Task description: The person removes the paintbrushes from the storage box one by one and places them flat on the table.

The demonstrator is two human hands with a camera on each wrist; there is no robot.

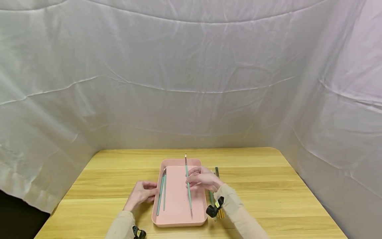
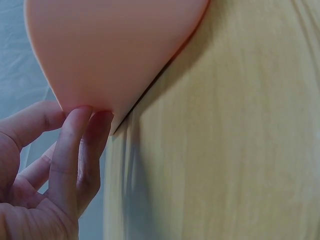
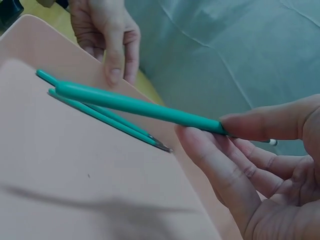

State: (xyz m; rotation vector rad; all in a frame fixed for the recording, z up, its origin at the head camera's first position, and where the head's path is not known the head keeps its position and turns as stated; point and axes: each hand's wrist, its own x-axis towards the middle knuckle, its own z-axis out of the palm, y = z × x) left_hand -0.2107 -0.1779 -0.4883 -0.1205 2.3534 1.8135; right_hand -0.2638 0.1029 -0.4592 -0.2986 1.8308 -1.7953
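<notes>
My right hand (image 1: 203, 177) pinches a green-handled paintbrush (image 1: 189, 196) between thumb and fingers, above the right half of a pink tray (image 1: 179, 219). In the right wrist view the held brush's handle points left; its bristle end is mostly hidden behind the fingers. Two more green paintbrushes (image 1: 160, 196) lie along the tray's left side, bristles toward the far end. My left hand (image 1: 142, 193) holds the tray's left rim, and the left wrist view shows its fingertips (image 2: 102, 120) against the outer wall (image 2: 115, 55).
Right of the tray, several brushes (image 1: 217, 171) with green, dark and yellow handles lie on the wooden table (image 1: 262, 186), partly covered by my right wrist. Pale fabric (image 1: 191, 109) hangs behind the table and at both sides.
</notes>
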